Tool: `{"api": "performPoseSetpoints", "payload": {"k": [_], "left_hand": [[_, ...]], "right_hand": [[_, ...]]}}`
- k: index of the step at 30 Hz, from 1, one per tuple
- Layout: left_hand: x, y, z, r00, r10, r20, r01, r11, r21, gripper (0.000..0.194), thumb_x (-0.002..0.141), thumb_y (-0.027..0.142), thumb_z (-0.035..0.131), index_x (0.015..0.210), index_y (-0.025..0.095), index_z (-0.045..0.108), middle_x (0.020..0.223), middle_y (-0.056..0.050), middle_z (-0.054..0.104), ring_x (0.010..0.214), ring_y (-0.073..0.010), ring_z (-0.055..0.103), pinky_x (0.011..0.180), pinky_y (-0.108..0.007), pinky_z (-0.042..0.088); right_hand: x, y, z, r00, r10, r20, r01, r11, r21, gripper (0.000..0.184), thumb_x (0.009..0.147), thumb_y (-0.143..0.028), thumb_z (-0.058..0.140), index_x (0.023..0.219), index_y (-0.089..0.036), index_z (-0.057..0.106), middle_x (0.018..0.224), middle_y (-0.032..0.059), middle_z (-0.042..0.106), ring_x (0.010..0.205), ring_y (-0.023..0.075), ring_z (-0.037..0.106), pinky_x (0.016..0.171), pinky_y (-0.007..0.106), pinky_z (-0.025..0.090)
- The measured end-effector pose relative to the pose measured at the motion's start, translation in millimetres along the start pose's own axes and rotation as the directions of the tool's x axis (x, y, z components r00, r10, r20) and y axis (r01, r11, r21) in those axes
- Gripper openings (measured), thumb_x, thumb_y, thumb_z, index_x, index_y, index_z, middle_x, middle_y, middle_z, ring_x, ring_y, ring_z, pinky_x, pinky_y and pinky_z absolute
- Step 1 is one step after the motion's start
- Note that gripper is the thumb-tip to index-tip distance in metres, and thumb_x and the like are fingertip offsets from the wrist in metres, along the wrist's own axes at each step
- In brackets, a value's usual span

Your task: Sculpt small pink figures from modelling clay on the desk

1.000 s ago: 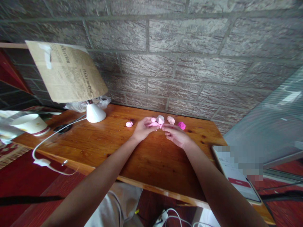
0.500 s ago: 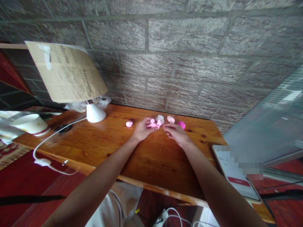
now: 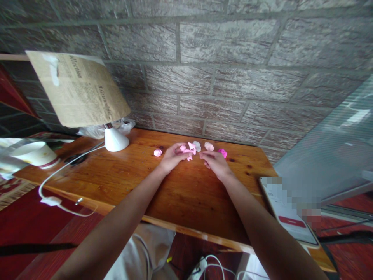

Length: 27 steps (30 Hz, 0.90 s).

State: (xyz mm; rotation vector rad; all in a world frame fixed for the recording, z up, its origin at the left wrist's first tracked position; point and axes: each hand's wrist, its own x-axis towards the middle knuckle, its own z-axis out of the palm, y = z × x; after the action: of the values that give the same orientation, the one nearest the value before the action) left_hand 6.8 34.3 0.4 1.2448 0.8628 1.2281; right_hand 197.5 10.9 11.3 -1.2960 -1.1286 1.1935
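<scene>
- Pinching pink figure (image 3: 190, 151) in left hand (image 3: 172, 157).
- Pressing fingertips of right hand (image 3: 215, 161) together, just right of pink figure.
- With whitish lump (image 3: 197, 146) just behind pink figure.

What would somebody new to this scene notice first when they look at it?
Probably the big lamp shade printed like newspaper, tilted over a white base at the table's left end, against a grey brick wall. Next, the bright pink figure in the left hand, near the middle of the wooden table, with the right hand close beside it.
</scene>
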Motion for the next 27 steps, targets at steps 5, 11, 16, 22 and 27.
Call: {"api": "performPoseSetpoints", "payload": {"k": [5, 11, 16, 22, 27], "left_hand": [[-3, 4, 3.3, 0.998, -0.044, 0.046, 0.048, 0.995, -0.088, 0.058, 0.059, 0.026, 0.092, 0.110, 0.016, 0.066, 0.095, -0.005, 0.075, 0.077, -0.0145, 0.069, 0.075, -0.029, 0.051], [-8, 11, 6.7, 0.979, -0.079, 0.189, 0.106, 0.986, -0.132, 0.050, 0.062, 0.026, 0.091, 0.106, 0.016, 0.070, 0.098, -0.006, 0.074, 0.077, -0.0141, 0.068, 0.076, -0.030, 0.052], [-8, 14, 7.5, 0.961, -0.145, 0.234, 0.191, 0.964, -0.187, 0.047, 0.064, 0.030, 0.092, 0.105, 0.018, 0.073, 0.095, -0.004, 0.074, 0.075, -0.0115, 0.065, 0.079, -0.029, 0.052], [-7, 14, 5.1, 0.949, -0.221, 0.224, 0.278, 0.923, -0.267, 0.047, 0.061, 0.034, 0.094, 0.100, 0.017, 0.074, 0.095, -0.004, 0.074, 0.080, -0.0116, 0.066, 0.083, -0.028, 0.051], [-6, 14, 3.4, 0.941, -0.251, 0.228, 0.309, 0.910, -0.276, 0.038, 0.066, 0.037, 0.090, 0.094, 0.017, 0.074, 0.092, -0.005, 0.074, 0.077, -0.0116, 0.065, 0.078, -0.025, 0.048]], "right_hand": [[1, -2, 0, 0.997, -0.073, -0.029, 0.076, 0.994, 0.079, 0.031, 0.064, -0.042, 0.081, 0.083, -0.017, 0.077, 0.081, 0.0042, 0.073, 0.051, 0.0067, 0.048, 0.045, 0.021, 0.035], [-1, -6, 2, 0.979, -0.200, -0.033, 0.202, 0.971, 0.129, 0.035, 0.063, -0.048, 0.082, 0.087, -0.022, 0.079, 0.108, 0.0043, 0.072, 0.054, 0.0050, 0.049, 0.048, 0.023, 0.038], [-3, -9, 2, 0.978, -0.206, -0.026, 0.208, 0.967, 0.145, 0.036, 0.062, -0.047, 0.082, 0.088, -0.022, 0.078, 0.104, 0.0040, 0.072, 0.056, 0.0061, 0.049, 0.048, 0.022, 0.037], [-7, -14, 2, 0.975, -0.202, -0.091, 0.214, 0.964, 0.159, 0.039, 0.062, -0.045, 0.082, 0.092, -0.021, 0.076, 0.081, 0.0004, 0.070, 0.053, 0.0065, 0.047, 0.049, 0.022, 0.037], [-8, -15, 2, 0.972, -0.206, -0.112, 0.219, 0.968, 0.124, 0.041, 0.063, -0.045, 0.081, 0.095, -0.020, 0.075, 0.080, 0.0004, 0.070, 0.052, 0.0073, 0.048, 0.051, 0.023, 0.040]]}}
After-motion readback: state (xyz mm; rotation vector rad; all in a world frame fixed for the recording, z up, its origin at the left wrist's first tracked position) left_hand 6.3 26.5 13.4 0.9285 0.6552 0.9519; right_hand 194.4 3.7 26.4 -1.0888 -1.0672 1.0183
